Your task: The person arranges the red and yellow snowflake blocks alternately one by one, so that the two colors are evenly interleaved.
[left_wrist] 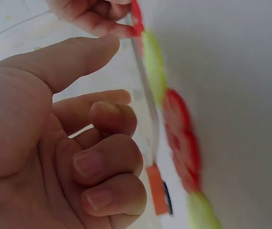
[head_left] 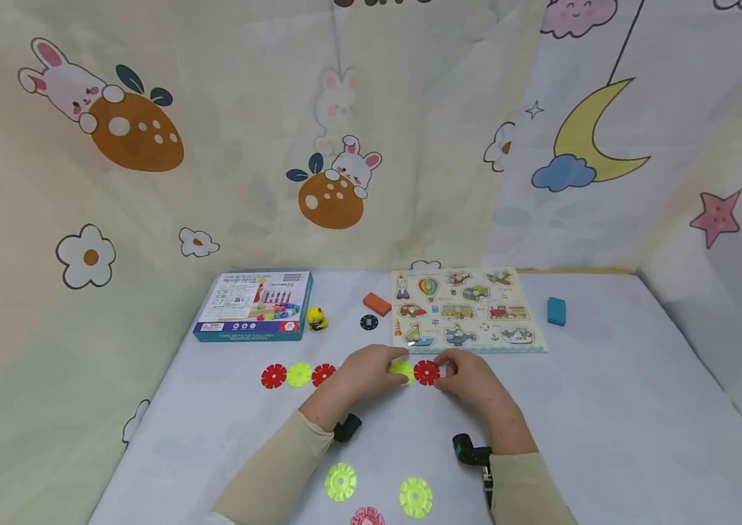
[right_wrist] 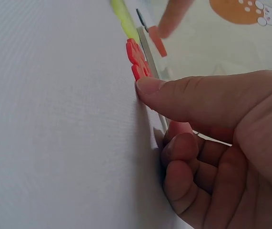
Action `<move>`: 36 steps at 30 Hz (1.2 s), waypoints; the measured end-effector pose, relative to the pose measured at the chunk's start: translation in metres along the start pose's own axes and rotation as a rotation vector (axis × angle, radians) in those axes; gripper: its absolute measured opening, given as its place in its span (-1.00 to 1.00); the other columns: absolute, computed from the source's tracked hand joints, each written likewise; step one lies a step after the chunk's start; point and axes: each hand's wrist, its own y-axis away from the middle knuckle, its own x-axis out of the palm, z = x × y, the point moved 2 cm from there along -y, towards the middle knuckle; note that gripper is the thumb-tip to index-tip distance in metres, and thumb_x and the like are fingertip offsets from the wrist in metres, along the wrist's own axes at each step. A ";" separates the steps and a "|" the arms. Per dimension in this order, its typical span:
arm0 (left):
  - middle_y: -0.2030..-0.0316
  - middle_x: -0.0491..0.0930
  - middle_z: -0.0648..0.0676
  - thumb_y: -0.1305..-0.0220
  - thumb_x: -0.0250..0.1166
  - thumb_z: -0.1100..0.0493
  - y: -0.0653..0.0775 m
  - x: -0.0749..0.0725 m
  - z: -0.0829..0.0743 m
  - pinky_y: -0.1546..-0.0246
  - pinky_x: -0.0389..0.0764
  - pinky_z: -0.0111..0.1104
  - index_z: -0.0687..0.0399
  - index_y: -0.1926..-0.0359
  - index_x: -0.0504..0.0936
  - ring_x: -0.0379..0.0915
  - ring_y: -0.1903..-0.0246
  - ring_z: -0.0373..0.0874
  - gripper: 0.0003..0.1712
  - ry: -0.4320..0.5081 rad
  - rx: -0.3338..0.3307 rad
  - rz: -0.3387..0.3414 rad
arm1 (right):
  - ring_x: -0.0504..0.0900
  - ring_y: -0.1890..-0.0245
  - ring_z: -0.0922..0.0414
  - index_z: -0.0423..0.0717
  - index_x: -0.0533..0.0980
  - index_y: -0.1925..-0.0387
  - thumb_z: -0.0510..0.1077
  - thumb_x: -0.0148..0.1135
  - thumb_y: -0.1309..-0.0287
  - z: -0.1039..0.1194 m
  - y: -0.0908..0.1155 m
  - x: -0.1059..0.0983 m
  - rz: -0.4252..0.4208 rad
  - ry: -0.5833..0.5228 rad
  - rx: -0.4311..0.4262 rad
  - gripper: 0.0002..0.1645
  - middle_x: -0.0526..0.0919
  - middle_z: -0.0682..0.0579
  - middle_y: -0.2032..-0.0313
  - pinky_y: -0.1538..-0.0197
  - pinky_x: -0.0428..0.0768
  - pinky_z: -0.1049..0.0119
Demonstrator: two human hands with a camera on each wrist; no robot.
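A row of notched plastic discs lies across the table, with a red disc (head_left: 274, 376), a yellow-green disc (head_left: 299, 375) and another red disc (head_left: 324, 375) at its left. My right hand (head_left: 472, 379) pinches the edge of the red disc (head_left: 427, 372) at the row's right end; in the right wrist view its thumb (right_wrist: 151, 86) rests on that disc. My left hand (head_left: 364, 375) hovers around the neighbouring yellow-green disc (head_left: 402, 372), hiding part of the row. Seen from the left wrist, its thumb and index finger are apart with nothing between them, other fingers loosely curled.
Nearer the front lie two yellow-green discs (head_left: 341, 482) and a pinkish-red disc (head_left: 367, 517). Behind the row are a picture puzzle board (head_left: 469, 310), a boxed set (head_left: 252, 306), a yellow duck figure (head_left: 317, 318), an orange block (head_left: 377, 303), a black round chip (head_left: 368, 322) and a blue block (head_left: 557, 311).
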 end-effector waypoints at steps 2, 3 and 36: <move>0.09 0.56 -0.13 -0.10 0.35 -0.14 -0.007 0.002 -0.006 0.17 0.47 -0.29 -0.21 -0.24 0.47 0.39 0.25 -0.22 -0.35 -0.003 0.023 0.011 | 0.41 0.50 0.08 0.02 0.55 0.11 -0.15 0.40 0.01 -0.001 0.000 0.000 0.003 0.004 -0.007 -0.64 0.44 -0.02 0.50 0.45 0.35 0.27; 0.07 0.57 -0.13 -0.10 0.36 -0.14 -0.010 0.003 -0.008 0.18 0.47 -0.31 -0.21 -0.24 0.47 0.39 0.24 -0.23 -0.35 -0.010 0.043 0.014 | 0.40 0.50 0.08 0.02 0.55 0.11 -0.16 0.38 0.00 -0.001 -0.001 -0.001 0.005 0.007 -0.011 -0.65 0.44 -0.02 0.50 0.45 0.35 0.27; 0.32 0.51 -0.19 -0.16 0.35 -0.01 -0.022 0.019 -0.016 0.32 0.40 -0.44 -0.09 -0.07 0.59 0.36 0.35 -0.26 -0.56 -0.043 0.226 -0.009 | 0.41 0.48 0.28 0.22 0.55 0.21 0.14 0.38 0.02 0.005 0.123 0.038 0.261 0.084 -0.241 -0.69 0.44 0.24 0.49 0.43 0.39 0.37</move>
